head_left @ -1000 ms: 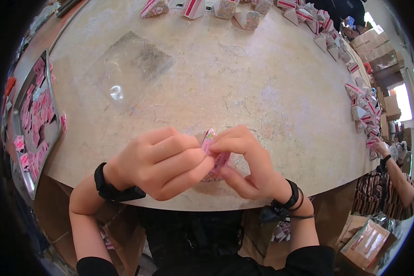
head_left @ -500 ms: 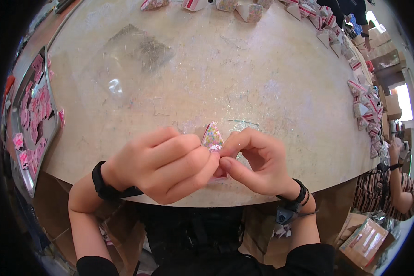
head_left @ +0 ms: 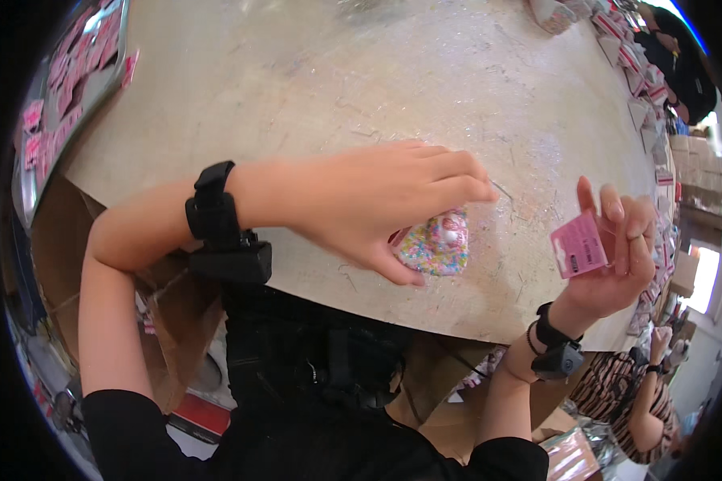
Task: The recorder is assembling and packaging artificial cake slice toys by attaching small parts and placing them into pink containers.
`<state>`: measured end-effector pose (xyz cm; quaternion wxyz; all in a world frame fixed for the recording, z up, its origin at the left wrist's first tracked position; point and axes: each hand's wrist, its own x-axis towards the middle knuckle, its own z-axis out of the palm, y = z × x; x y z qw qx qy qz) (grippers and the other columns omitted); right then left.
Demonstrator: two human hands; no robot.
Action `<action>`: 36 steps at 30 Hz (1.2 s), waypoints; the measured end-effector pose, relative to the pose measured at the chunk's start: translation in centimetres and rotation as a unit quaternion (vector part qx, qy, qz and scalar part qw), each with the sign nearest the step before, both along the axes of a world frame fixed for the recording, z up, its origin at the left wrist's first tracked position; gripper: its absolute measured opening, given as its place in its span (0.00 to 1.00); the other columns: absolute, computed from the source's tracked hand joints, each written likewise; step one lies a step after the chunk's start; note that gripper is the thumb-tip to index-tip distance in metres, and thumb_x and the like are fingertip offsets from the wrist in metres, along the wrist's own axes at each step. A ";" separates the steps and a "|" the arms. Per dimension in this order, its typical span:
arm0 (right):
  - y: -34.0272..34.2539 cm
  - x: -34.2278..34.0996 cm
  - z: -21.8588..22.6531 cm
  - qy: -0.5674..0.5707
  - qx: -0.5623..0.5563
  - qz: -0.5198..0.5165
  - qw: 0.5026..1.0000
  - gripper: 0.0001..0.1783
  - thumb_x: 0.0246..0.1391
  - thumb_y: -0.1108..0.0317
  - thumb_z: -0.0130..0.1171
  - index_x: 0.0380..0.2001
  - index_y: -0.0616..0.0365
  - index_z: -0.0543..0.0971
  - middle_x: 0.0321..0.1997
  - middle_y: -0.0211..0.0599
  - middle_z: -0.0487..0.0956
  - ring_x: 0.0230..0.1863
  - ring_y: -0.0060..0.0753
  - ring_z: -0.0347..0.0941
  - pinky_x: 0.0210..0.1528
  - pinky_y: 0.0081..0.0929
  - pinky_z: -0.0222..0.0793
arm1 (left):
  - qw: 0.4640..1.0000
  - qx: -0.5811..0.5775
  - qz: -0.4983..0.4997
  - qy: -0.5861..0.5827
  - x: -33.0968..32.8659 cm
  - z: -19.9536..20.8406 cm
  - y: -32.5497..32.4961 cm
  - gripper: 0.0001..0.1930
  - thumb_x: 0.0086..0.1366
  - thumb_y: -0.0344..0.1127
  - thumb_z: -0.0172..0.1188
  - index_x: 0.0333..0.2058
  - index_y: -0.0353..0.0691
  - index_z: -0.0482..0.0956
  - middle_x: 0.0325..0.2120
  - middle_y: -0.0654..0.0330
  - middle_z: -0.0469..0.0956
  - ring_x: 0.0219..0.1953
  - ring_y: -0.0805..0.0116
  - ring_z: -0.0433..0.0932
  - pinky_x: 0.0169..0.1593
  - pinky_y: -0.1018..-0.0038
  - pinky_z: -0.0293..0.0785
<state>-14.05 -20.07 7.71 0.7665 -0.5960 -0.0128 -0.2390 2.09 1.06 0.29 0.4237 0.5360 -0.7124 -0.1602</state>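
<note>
My left hand (head_left: 385, 192) curves over a small pouch (head_left: 437, 247) with multicoloured speckles and a white and pink patch on its front. The thumb rests at the pouch's lower left edge and the fingers reach over its far side, so part of it is hidden. Off to the right, my right hand (head_left: 618, 248) is raised at the table's right side. It holds a small pink card tag (head_left: 580, 245), with dark print and a pale edge, between thumb and fingers.
A metal tray (head_left: 96, 100) of pink tags stands at the far left of the pale table (head_left: 297, 88), one pink tag (head_left: 131, 68) by its rim. Several similar pouches (head_left: 634, 72) line the right edge. Two other people (head_left: 682, 72) are at the right; cardboard boxes (head_left: 112, 297) stand below.
My hands have parted from their shared hold in front of me. The right hand has swung right with the pink tag; the left now spans the pouch, and the view has shifted.
</note>
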 end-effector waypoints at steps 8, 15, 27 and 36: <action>6.5 1.9 -2.8 0.035 -0.501 -0.029 0.864 0.09 0.34 0.84 0.54 0.23 0.61 0.73 0.22 0.37 0.75 0.34 0.38 0.77 0.58 0.54 0.66 | 0.980 -0.086 0.161 -0.077 0.1 0.1 1.3 0.31 0.36 0.42 0.71 0.42 0.43 0.70 0.38 0.56 0.68 0.40 0.56 0.70 0.41 0.64 0.65; 7.4 1.7 -3.1 0.073 -0.446 -0.015 0.892 0.11 0.30 0.83 0.56 0.22 0.58 0.74 0.23 0.41 0.79 0.28 0.29 0.76 0.59 0.52 0.65 | 0.966 -0.154 0.181 -0.106 -0.5 0.2 1.1 0.27 0.35 0.45 0.67 0.36 0.44 0.70 0.35 0.60 0.68 0.35 0.60 0.69 0.38 0.68 0.61; 8.4 1.8 -3.2 0.060 -0.463 -0.064 0.882 0.09 0.31 0.82 0.56 0.22 0.59 0.73 0.16 0.34 0.76 0.27 0.31 0.76 0.57 0.53 0.65 | 0.950 -0.174 0.200 -0.166 -0.9 0.1 1.3 0.24 0.37 0.46 0.67 0.35 0.46 0.72 0.35 0.65 0.68 0.37 0.67 0.69 0.40 0.69 0.61; 8.7 1.3 -2.4 0.021 -0.632 -0.056 0.773 0.05 0.43 0.78 0.55 0.28 0.62 0.72 0.24 0.39 0.77 0.37 0.39 0.76 0.60 0.59 0.62 | 0.940 -0.186 0.215 -0.191 -1.1 -0.3 1.0 0.18 0.43 0.46 0.60 0.31 0.44 0.70 0.33 0.62 0.67 0.33 0.66 0.69 0.39 0.69 0.60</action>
